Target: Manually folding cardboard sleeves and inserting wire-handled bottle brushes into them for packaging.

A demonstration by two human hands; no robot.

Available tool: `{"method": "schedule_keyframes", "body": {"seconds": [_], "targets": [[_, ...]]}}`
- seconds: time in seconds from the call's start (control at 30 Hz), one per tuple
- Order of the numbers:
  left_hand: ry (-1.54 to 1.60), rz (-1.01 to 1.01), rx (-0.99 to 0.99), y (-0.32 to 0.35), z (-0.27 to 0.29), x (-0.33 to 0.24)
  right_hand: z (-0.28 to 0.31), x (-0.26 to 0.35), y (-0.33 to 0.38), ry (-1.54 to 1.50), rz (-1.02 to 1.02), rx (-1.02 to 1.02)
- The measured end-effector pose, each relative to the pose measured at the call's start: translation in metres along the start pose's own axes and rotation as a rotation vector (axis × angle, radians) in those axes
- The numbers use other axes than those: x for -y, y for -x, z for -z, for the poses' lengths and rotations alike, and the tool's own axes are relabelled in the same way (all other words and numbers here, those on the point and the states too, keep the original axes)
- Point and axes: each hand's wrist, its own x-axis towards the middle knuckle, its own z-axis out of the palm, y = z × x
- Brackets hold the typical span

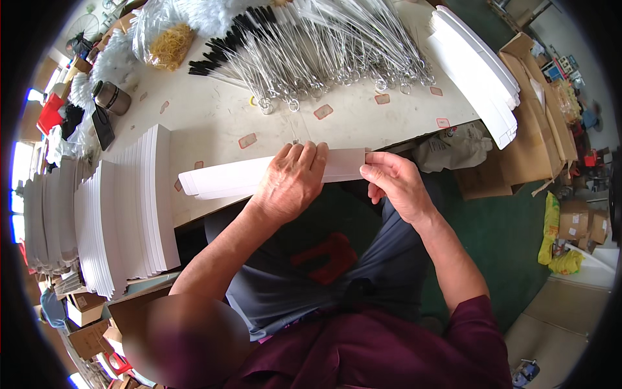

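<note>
A long, narrow white paper box [227, 176] lies crosswise at the table's near edge, its right part reaching out over my lap. My left hand [289, 183] is closed over its middle, fingers on top. At the box's right end, my right hand [398, 185] pinches the end edge between thumb and fingers. The fingers' far sides are hidden. Beyond the box, a wide pile of thin wire-handled brushes [324, 55] with ring ends is spread on the table, some with black bristles.
Stacks of flat white boxes [146, 194] stand at the left, with more white boxes [476, 71] at the far right. A bag of yellow rubber bands [170, 47], a dark bottle [111, 97] and a phone [102, 126] lie far left. An open cardboard carton [534, 117] is at right.
</note>
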Motion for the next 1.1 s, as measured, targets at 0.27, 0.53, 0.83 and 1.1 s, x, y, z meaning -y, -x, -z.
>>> {"method": "schedule_keyframes", "body": {"seconds": [0.27,0.53,0.83,1.1], "targets": [[0.023,-0.032,-0.011,-0.001,0.003,0.002,0.009,0.013,-0.004,-0.129,-0.220,0.082],[0.066,-0.043,-0.043,0.002,0.006,0.004,0.016,0.008,-0.006,-0.411,-0.314,0.147],[0.156,0.016,0.000,-0.004,0.014,0.009,-0.011,0.019,-0.004,1.210,0.796,-0.141],[0.239,0.059,0.027,-0.008,0.014,0.008,-0.022,0.011,-0.027,1.407,0.865,0.075]]}}
